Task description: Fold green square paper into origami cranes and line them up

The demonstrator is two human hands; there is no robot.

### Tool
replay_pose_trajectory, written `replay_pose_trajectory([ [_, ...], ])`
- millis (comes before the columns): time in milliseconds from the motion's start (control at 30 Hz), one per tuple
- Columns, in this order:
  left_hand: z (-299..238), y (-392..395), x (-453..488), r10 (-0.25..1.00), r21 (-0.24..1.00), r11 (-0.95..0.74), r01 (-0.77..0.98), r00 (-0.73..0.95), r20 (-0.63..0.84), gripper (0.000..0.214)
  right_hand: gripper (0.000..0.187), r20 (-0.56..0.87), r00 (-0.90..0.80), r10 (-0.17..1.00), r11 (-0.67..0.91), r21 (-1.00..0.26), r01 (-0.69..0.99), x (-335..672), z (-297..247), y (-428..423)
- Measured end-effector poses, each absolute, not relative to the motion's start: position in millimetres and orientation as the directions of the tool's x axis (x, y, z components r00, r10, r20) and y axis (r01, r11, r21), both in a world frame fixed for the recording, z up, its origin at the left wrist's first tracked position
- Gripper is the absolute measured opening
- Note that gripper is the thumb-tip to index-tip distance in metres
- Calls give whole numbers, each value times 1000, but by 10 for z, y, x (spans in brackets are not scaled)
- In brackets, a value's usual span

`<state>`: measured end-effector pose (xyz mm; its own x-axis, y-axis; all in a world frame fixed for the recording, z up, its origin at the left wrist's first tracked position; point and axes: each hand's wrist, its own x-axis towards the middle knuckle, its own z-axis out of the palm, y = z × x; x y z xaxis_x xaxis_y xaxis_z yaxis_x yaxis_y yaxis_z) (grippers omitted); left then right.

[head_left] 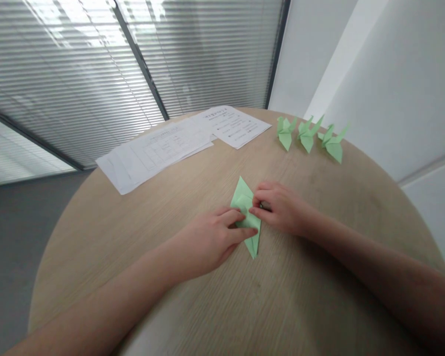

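Observation:
A light green folded paper (pixel 244 199), a narrow kite shape, lies flat in the middle of the round wooden table (pixel 319 277). My left hand (pixel 211 240) presses its fingers down on the paper's lower left half. My right hand (pixel 280 207) pinches the paper's right edge with its fingers curled together. Both ends of the paper stick out past my fingers; its middle is hidden under them.
Three finished green paper cranes (pixel 308 133) stand in a row at the far right of the table. Several printed white sheets (pixel 178 143) lie spread at the far edge. Window blinds (pixel 96 64) and a white wall (pixel 393 74) stand behind the table.

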<state>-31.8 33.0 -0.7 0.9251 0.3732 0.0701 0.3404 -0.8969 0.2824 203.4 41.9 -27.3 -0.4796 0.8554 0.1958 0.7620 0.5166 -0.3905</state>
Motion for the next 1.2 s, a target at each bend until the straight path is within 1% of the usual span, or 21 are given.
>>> replay_pose_trajectory([
  [400, -19, 284, -332, 341, 211, -921, 327, 940, 30, 51, 15, 174, -460, 871, 491, -354, 796, 2019, -263, 410],
  [567, -2, 286, -334, 334, 200, -923, 327, 943, -1, 49, 15, 180, -459, 870, 492, -360, 793, 2023, -279, 418],
  [833, 5, 292, -350, 329, 211, -923, 322, 944, 0, 45, 16, 167, -467, 868, 495, -341, 799, 2018, -245, 401],
  [1200, 8, 280, -357, 341, 204, -920, 334, 940, 3, 47, 16, 168, -491, 855, 519, -328, 790, 2026, -257, 415],
])
